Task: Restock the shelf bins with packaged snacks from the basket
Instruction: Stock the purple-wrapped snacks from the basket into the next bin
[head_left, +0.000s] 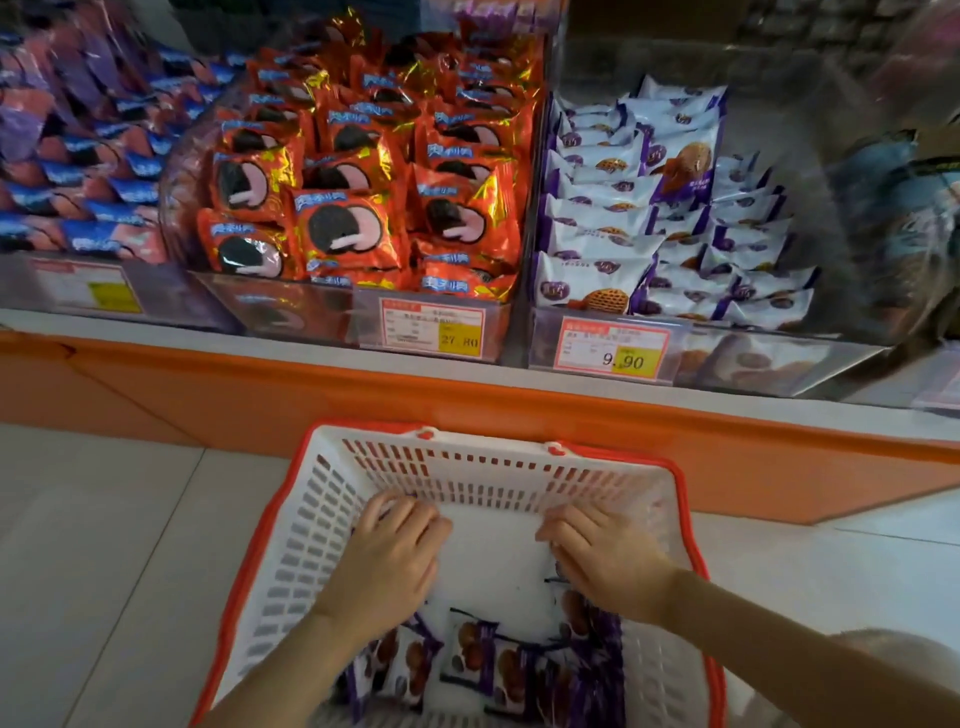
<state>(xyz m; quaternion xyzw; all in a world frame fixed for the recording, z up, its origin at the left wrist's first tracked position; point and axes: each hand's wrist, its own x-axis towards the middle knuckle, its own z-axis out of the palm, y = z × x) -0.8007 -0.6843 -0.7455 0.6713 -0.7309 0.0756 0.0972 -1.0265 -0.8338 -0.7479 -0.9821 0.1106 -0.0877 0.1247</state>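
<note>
A white basket with a red rim (311, 519) stands on the floor below the shelf. Several white-and-purple snack packets (470, 657) lie in its near half. My left hand (387, 564) is palm down inside the basket, its fingers bent toward the floor of the basket near the far wall. My right hand (605, 558) lies palm down opposite it, fingers curled at a packet edge (555, 571); what either hand holds is hidden. Above, a clear shelf bin (727, 358) holds matching white-and-purple packets (623, 208).
A middle bin holds red cookie packets (353, 208), a left bin blue-and-pink packets (93, 156). Price tags (610, 351) hang on the bin fronts. An orange ledge (467, 400) runs under the shelf. Light floor tiles (104, 545) surround the basket.
</note>
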